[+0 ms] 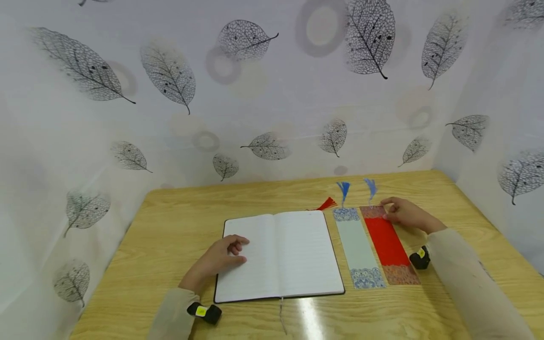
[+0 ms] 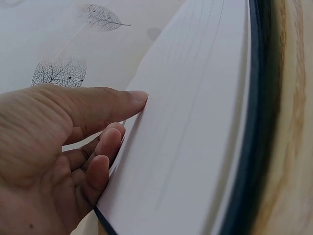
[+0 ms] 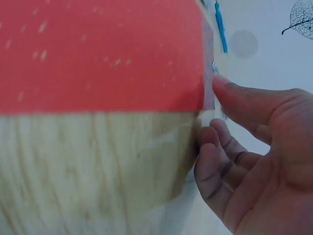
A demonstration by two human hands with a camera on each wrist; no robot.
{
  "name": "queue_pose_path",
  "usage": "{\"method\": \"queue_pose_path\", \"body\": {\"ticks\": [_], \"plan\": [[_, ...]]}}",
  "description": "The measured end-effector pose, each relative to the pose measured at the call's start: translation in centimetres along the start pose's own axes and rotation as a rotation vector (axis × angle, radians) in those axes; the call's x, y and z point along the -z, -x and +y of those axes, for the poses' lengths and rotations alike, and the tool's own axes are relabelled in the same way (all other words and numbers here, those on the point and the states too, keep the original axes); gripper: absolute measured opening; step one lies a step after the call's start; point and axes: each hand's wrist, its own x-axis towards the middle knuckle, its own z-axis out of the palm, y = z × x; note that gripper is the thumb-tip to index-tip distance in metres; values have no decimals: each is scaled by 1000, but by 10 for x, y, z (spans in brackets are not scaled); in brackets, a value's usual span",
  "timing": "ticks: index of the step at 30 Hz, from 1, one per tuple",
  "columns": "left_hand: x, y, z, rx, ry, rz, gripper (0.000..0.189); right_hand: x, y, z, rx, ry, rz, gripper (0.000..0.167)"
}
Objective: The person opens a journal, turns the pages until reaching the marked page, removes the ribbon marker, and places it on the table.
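An open notebook (image 1: 303, 255) with lined white pages and a dark cover lies on the table. My left hand (image 1: 223, 255) rests on its left page, fingers loosely bent; the left wrist view shows the thumb (image 2: 139, 96) against the paper. To the notebook's right is a red bookmark (image 1: 387, 241) with patterned ends and a light-blue tassel (image 1: 371, 188). My right hand (image 1: 405, 215) touches its upper right corner, thumb on the patterned band, fingers relaxed. Beside it lies a pale green bookmark (image 1: 356, 243) with blue lace-patterned ends and a blue tassel (image 1: 344, 191).
A red tassel (image 1: 327, 204) sticks out past the notebook's top edge. From its bottom edge hangs a thin ribbon (image 1: 282, 316). The wooden table (image 1: 170, 226) meets a leaf-patterned backdrop (image 1: 272, 108) behind and at both sides.
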Motion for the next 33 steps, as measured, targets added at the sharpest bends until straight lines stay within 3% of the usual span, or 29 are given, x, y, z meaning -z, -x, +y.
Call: {"method": "queue_pose_path", "body": {"ticks": [6, 9, 12, 17, 23, 33], "plan": [[-1, 0, -1, 17, 14, -1, 37, -8, -9, -19, 11, -27, 91, 45], [-1, -1, -2, 14, 17, -5, 38, -16, -17, -36, 29, -121, 72, 45], [-1, -2, -2, 9, 17, -7, 38, -27, -27, -55, 59, -142, 38, 45], [0, -2, -3, -5, 16, -12, 38, -48, -46, -83, 120, -52, 3, 41], [-1, -2, -2, -11, 18, -6, 39, -66, -63, -109, 186, -67, -53, 41], [-3, -4, -4, -3, 3, 9, 38, -92, -77, -116, 253, 125, 22, 34]]}}
